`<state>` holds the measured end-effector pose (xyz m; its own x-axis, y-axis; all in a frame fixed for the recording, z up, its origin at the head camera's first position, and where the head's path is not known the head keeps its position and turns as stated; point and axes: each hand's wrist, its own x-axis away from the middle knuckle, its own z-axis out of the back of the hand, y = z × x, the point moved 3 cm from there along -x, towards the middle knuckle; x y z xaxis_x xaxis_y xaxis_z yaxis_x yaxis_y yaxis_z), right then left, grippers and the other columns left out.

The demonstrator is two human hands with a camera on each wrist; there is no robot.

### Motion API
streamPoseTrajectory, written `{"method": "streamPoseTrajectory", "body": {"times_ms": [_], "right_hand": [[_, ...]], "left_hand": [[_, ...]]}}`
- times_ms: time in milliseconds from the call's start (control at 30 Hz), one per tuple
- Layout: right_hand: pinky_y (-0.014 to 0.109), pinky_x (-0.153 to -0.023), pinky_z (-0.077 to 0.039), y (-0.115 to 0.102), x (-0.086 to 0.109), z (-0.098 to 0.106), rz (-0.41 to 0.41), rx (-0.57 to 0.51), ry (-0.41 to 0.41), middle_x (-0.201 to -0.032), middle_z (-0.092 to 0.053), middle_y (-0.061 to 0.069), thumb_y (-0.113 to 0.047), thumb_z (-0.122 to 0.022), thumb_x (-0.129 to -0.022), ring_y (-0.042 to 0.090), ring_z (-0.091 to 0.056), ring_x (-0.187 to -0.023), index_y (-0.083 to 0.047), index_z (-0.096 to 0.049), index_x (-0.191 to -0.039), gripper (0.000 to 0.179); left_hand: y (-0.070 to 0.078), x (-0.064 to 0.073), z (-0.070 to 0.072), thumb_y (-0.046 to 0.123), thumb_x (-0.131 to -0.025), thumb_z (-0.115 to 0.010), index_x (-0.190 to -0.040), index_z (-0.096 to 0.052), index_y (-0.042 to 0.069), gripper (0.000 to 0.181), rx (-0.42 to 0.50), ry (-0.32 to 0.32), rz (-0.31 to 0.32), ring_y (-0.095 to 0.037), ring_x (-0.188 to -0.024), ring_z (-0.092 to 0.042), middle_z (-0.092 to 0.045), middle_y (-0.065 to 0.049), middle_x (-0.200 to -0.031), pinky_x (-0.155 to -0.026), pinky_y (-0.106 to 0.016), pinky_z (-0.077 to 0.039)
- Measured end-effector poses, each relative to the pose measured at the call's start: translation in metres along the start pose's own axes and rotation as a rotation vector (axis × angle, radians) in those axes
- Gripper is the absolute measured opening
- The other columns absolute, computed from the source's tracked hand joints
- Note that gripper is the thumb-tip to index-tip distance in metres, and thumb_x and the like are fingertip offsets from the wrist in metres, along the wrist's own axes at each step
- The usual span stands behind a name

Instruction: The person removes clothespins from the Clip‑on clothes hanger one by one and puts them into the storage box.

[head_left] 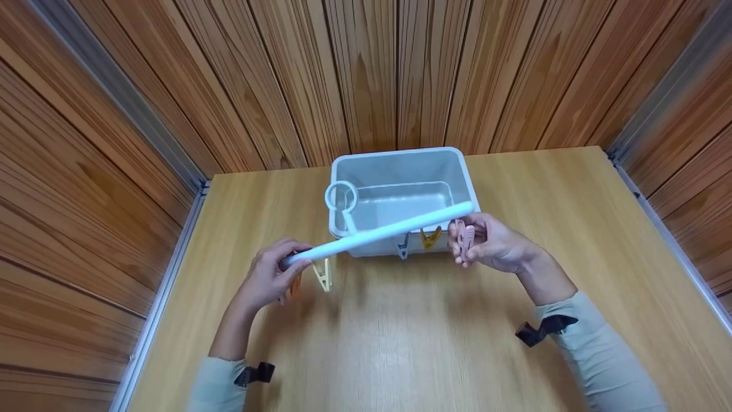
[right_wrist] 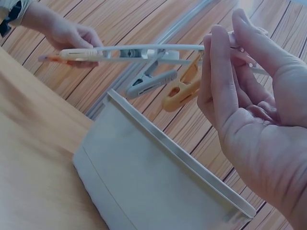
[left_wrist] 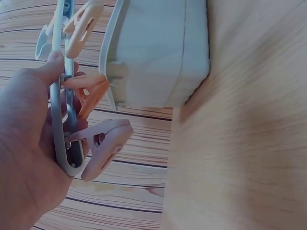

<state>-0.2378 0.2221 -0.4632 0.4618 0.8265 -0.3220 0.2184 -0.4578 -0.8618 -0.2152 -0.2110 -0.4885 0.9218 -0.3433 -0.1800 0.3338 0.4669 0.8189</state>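
Observation:
A light blue clip hanger [head_left: 389, 230] is held up slantwise over the front of a grey bin [head_left: 400, 151], its right end higher in the head view. My left hand [head_left: 269, 274] grips its left end, thumb on the near side. Under that end hang a cream clip [head_left: 324, 276], an orange clip [left_wrist: 91, 93] and a pinkish clip [left_wrist: 108, 146]. My right hand [head_left: 494, 243] pinches a pink clip [head_left: 466, 243] at the right end. Grey [head_left: 403, 246] and yellow [head_left: 430, 237] clips dangle between the hands. The hanger's round hook [head_left: 341, 196] overlaps the bin's left side.
The bin stands on a wooden table [head_left: 389, 343], near the plank back wall [head_left: 366, 74]. Plank side walls with metal rails [head_left: 166, 269] border the table left and right. Black straps [head_left: 546, 329] circle both sleeves.

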Motion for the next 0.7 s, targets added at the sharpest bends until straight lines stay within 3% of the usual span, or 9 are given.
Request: {"method": "streamPoseTrajectory", "body": {"times_ms": [167,500,700], "right_hand": [[0.024,-0.09,-0.068,-0.004,0.0,-0.002,-0.025,0.077,-0.008,-0.117,-0.083,-0.001,0.004,-0.075,-0.104,0.009,-0.082,-0.105,-0.009,-0.069,-0.127,0.028],[0.024,-0.086,-0.069,-0.011,0.001,-0.002,-0.095,0.377,0.056,-0.109,-0.082,-0.008,0.003,-0.086,-0.095,0.004,-0.08,-0.099,-0.013,-0.073,-0.116,0.029],[0.023,-0.087,-0.068,-0.011,0.004,0.003,-0.116,0.447,0.104,-0.108,-0.078,-0.01,0.005,-0.086,-0.095,0.004,-0.079,-0.101,-0.016,-0.07,-0.114,0.033]], "left_hand": [[0.004,0.001,0.006,0.013,-0.105,-0.079,-0.13,-0.081,0.012,0.025,-0.05,0.063,-0.061,-0.011,-0.093,-0.067,-0.077,-0.004,-0.115,-0.08,-0.021,-0.055],[0.015,0.004,0.018,0.007,-0.099,-0.085,-0.125,-0.084,0.015,0.027,-0.13,0.153,-0.157,-0.007,-0.093,-0.063,-0.078,0.0,-0.111,-0.082,-0.024,-0.055],[0.012,0.007,0.013,0.009,-0.1,-0.084,-0.125,-0.084,0.014,0.025,-0.133,0.147,-0.137,-0.008,-0.094,-0.064,-0.078,0.001,-0.11,-0.083,-0.023,-0.054]]}}
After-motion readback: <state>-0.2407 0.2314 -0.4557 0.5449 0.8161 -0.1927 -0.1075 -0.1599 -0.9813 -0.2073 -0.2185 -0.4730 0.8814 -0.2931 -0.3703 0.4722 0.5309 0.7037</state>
